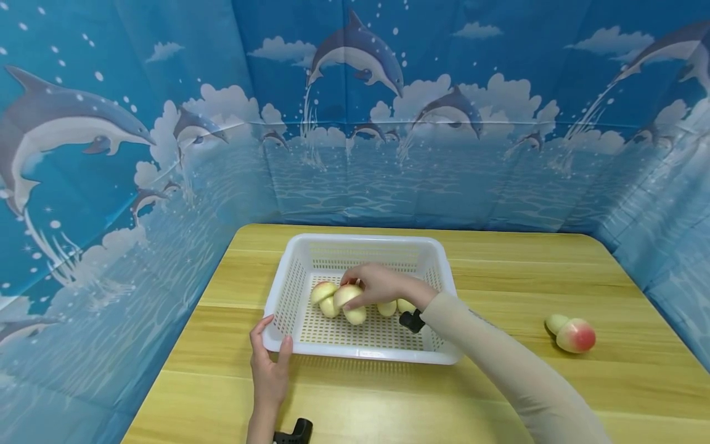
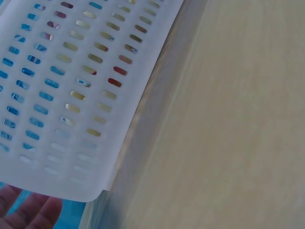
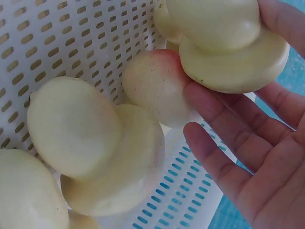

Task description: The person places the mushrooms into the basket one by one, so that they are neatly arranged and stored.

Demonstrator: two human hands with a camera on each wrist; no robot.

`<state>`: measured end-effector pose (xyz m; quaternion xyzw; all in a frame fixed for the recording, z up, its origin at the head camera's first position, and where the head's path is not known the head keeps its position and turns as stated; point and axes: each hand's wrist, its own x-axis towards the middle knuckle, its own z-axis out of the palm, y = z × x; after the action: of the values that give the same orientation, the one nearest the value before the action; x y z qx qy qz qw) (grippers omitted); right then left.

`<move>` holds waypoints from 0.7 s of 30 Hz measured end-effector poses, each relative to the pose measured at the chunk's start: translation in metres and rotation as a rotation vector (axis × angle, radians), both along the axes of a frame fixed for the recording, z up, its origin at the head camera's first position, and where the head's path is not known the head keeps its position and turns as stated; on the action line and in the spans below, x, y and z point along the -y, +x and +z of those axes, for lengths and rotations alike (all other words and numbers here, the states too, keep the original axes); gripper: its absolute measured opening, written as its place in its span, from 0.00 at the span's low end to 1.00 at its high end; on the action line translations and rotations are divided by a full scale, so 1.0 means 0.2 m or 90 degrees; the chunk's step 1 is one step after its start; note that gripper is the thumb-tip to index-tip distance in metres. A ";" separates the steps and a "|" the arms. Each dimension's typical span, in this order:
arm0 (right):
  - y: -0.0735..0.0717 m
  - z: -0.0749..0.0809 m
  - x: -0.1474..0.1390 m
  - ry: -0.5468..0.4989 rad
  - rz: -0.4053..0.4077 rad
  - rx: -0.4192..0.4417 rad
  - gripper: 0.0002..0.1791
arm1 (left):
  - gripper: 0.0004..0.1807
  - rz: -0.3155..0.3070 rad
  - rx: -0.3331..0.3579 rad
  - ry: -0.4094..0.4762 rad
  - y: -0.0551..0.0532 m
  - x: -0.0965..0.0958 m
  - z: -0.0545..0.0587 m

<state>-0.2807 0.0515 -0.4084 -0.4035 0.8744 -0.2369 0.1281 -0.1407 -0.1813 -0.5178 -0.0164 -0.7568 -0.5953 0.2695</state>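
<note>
In the head view my right hand (image 1: 377,285) reaches into a white plastic basket (image 1: 363,353) and holds a pale yellow toy mushroom (image 1: 347,296) between thumb and fingers. The right wrist view shows this mushroom (image 3: 233,67) with its rounded cap and stubby stem, gripped at the edge. Several similar toy mushrooms (image 3: 71,126) lie in the basket, some with a reddish blush. At the basket's front-left corner is my left hand (image 1: 270,370), its thumb and fingers around the corner. In the left wrist view a few of its fingers (image 2: 45,212) show just below that corner.
The basket rests on a yellow wood-grain table (image 1: 499,265). To its right, another toy mushroom (image 1: 574,335) with a red cap lies on its side. A blue dolphin-print curtain (image 1: 344,179) hangs behind the table and along both sides.
</note>
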 end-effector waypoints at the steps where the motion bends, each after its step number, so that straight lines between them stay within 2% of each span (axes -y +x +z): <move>1: 0.00 0.00 0.01 0.002 0.000 0.001 0.24 | 0.28 0.000 0.001 0.002 0.00 0.00 -0.01; 7: -0.01 -0.02 0.03 0.023 0.018 0.006 0.25 | 0.28 -0.009 -0.012 0.007 -0.02 0.02 -0.05; 16: -0.01 -0.07 0.03 0.021 0.047 -0.017 0.21 | 0.28 -0.008 -0.001 0.005 -0.02 0.02 -0.05; 21: -0.03 -0.09 0.02 0.026 0.039 -0.016 0.20 | 0.28 -0.012 0.000 0.006 -0.02 0.02 -0.05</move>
<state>-0.2859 0.0476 -0.4258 -0.4304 0.8678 -0.2101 0.1325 -0.1449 -0.1853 -0.5281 -0.0221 -0.7536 -0.6017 0.2637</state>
